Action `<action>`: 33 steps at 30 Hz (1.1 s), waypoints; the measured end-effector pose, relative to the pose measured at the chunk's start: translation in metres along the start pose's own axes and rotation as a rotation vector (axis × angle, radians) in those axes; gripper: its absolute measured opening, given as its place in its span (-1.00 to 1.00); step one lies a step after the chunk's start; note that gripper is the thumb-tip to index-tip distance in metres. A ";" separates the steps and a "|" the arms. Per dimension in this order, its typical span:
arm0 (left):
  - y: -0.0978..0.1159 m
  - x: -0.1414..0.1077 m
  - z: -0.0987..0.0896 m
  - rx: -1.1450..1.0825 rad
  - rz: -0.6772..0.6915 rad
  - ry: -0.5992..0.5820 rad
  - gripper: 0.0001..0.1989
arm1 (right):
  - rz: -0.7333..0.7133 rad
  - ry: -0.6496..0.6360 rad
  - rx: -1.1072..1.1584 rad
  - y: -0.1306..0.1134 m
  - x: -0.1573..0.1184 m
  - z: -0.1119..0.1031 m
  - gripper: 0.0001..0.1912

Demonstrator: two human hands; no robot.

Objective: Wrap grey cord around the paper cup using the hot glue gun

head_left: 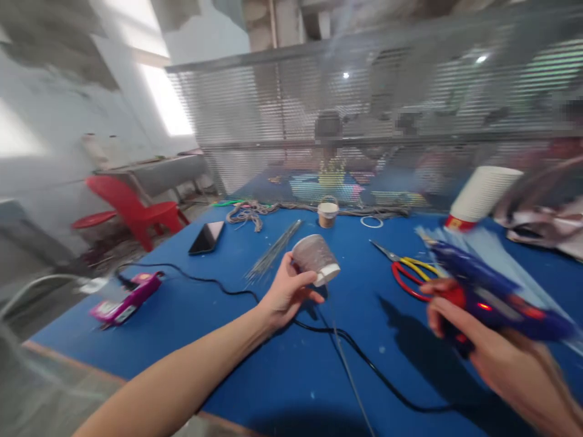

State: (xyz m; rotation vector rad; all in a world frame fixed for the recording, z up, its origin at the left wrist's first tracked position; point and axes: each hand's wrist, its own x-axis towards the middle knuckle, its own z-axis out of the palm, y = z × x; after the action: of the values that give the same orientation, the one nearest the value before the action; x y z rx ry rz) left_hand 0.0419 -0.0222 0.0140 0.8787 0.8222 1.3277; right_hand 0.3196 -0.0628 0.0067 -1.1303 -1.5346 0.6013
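My left hand [291, 290] is closed around a small paper cup [315, 258], tilted above the middle of the blue table. The cup looks wrapped in greyish material, with a white rim at its lower right. A blue hot glue gun [478, 267] with a glowing red light is gripped in my right hand [483, 334], raised over the table's right side and blurred. Just left of the gun lie scissors [412, 273] with red and yellow handles. A thin wire [346, 358] runs down the table below the cup.
On the blue table [191, 340] are a phone [207, 237], a bundle of wires [276, 252], cord [249, 212], a small cup [327, 214], a white ring [371, 222] and stacked paper cups [483, 195]. A black cable [373, 364] crosses from a purple power strip [127, 297]. Mesh [237, 121] stands behind.
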 end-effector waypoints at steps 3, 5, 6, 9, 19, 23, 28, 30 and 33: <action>0.002 0.001 0.000 0.082 0.043 -0.019 -0.44 | 0.195 -0.101 0.111 -0.021 0.002 0.018 -0.71; 0.001 0.001 0.001 0.135 0.064 -0.024 -0.44 | 0.252 -0.197 0.080 -0.027 -0.001 0.024 -0.70; -0.001 0.000 0.002 0.152 0.081 -0.018 -0.43 | 0.247 -0.240 0.053 -0.029 -0.004 0.026 -0.70; -0.006 -0.001 0.004 0.183 0.140 0.015 -0.44 | 0.160 -0.339 -0.024 -0.031 -0.012 0.030 -0.77; -0.010 0.002 0.006 0.200 0.166 0.057 -0.40 | 0.110 -0.397 -0.094 -0.039 -0.012 0.044 -0.83; -0.014 0.003 0.004 0.213 0.186 0.062 -0.39 | 0.125 -0.397 -0.098 -0.038 -0.012 0.046 -0.82; -0.019 0.005 0.001 0.236 0.235 0.085 -0.36 | 0.127 -0.389 -0.101 -0.036 -0.011 0.047 -0.83; -0.020 0.005 0.001 0.244 0.237 0.079 -0.37 | 0.111 -0.386 -0.105 -0.035 -0.011 0.048 -0.84; -0.018 0.005 0.003 0.247 0.240 0.076 -0.37 | 0.065 -0.378 -0.118 -0.034 -0.012 0.050 -0.87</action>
State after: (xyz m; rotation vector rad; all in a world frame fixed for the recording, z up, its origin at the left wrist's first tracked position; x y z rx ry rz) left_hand 0.0532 -0.0185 -0.0003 1.1551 0.9778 1.4955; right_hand 0.2604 -0.0784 0.0150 -1.2072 -1.8797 0.8122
